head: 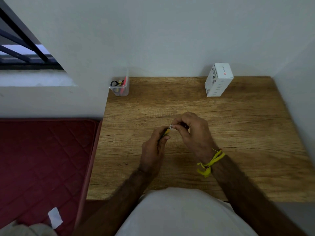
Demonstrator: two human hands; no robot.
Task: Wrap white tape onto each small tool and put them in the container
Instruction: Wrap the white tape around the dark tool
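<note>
My left hand (156, 147) grips a small yellow-green tool (166, 132) above the middle of the wooden table (238, 133). My right hand (192, 132) pinches a bit of white tape (171, 126) at the tool's upper end; the tape roll is hidden in the fingers. A clear plastic container (120, 86) stands at the table's far left corner, holding a red tool, a yellow one and something black with loops.
A white cardboard box (219, 80) stands at the back right near the wall. A dark red mattress (42, 159) lies left of the table, with a white scrap (55, 218) on it. Walls close the table at the back and right.
</note>
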